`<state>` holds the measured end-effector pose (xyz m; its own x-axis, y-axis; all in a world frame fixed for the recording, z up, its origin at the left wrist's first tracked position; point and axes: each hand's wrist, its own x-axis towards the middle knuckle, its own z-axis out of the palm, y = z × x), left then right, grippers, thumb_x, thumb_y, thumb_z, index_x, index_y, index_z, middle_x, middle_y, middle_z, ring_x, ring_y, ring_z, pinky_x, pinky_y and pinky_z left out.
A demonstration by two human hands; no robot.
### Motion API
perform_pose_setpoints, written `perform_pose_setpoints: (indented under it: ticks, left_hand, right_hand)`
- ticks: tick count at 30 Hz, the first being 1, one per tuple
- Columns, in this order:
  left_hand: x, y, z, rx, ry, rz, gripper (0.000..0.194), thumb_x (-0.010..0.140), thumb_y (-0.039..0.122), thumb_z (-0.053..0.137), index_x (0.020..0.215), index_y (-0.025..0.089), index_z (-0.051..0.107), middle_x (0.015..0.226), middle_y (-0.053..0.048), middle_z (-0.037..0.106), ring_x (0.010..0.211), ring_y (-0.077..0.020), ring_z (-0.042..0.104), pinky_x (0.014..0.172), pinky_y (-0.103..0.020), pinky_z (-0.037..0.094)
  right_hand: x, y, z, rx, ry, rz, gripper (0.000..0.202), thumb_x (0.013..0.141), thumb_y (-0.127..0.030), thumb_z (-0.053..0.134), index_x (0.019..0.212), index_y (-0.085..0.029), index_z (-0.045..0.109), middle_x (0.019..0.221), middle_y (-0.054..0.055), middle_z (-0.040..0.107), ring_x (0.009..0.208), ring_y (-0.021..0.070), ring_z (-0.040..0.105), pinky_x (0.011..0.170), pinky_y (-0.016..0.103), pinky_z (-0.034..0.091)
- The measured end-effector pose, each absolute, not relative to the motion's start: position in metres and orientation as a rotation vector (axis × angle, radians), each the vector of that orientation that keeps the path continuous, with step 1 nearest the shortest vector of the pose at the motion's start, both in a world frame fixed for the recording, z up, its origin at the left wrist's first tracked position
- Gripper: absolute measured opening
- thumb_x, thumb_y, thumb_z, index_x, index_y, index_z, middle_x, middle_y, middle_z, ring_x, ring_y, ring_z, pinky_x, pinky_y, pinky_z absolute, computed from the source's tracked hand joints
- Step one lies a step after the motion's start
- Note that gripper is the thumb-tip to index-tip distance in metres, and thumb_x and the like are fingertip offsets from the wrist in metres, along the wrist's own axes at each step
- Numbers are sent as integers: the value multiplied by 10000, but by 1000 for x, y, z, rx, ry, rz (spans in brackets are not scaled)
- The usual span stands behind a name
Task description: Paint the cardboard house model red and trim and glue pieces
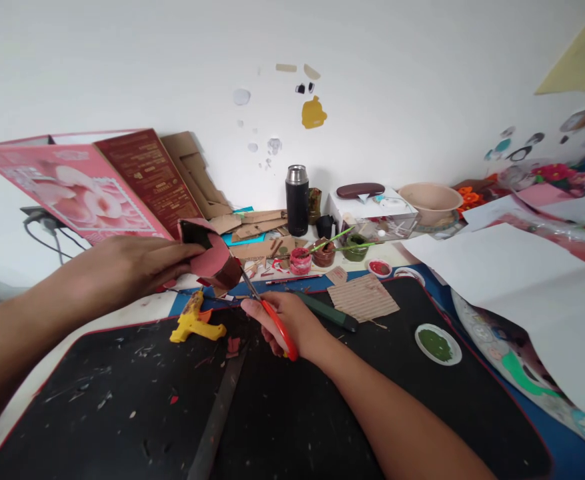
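My left hand [137,261] grips a small folded cardboard piece [217,263], pinkish-red on one face and dark on another, above the mat. In my right hand [292,320] is a pair of scissors [278,321] with red-orange handles. The blades point up and left and reach the right edge of the cardboard piece; whether they touch or cut it I cannot tell. Below the piece lies a yellow glue gun [196,321]. A dark green utility knife [326,312] lies just behind my right hand, and a long dark ruler-like strip [222,407] is in front of it.
Scraps litter the black mat [122,407]. Corrugated cardboard [363,297] and a lid of green paint [437,345] lie to the right. Paint jars [301,261], a black flask [297,203] and cardboard offcuts stand behind. A pink box [87,193] is at left, white paper [512,267] at right.
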<state>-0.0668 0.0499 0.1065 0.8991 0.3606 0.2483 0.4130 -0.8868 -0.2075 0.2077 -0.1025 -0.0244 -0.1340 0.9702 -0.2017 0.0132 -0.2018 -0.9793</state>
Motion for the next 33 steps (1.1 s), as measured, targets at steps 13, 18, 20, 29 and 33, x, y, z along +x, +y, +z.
perform_pose_setpoints:
  ticks: [13,18,20,29,33]
  left_hand:
    - [-52,47,108,-2816,-627,-240,533,1119,524,355,1256,299,818,1028,-82,845,787,-228,759,753,-326,592]
    - [-46,50,110,-2854,-621,-196,470,1100,427,409,1330,288,794,1055,-80,851,827,-222,771,820,-312,603]
    - [-44,53,111,-2865,-583,-206,449,1081,374,440,1358,286,782,1093,-84,856,832,-223,778,809,-309,604]
    - [-45,63,111,-2856,-585,-135,416,1016,296,495,1300,281,799,1135,-90,855,846,-243,781,733,-328,572]
    - [-41,57,116,-2846,-603,-71,422,1042,259,455,1306,286,783,1159,-67,849,890,-233,784,767,-321,560]
  right_hand:
    - [208,-100,-31,-1366,-1292,1295,603,1010,-820,608,823,-248,648,491,-44,525,402,156,538,478,274,380]
    - [207,-101,-28,-1405,-1345,1186,574,1038,-768,612,788,-254,667,489,-23,512,488,202,587,536,303,371]
    - [207,-101,-27,-1404,-1370,1139,570,1037,-748,632,743,-260,646,487,-22,497,503,206,585,550,308,358]
    - [207,-101,-18,-1549,-1525,963,465,1128,-456,600,724,-228,625,588,11,597,604,197,596,628,305,357]
    - [207,-102,-14,-1598,-1571,892,359,1109,-332,618,784,-198,693,706,36,699,654,183,617,637,284,363]
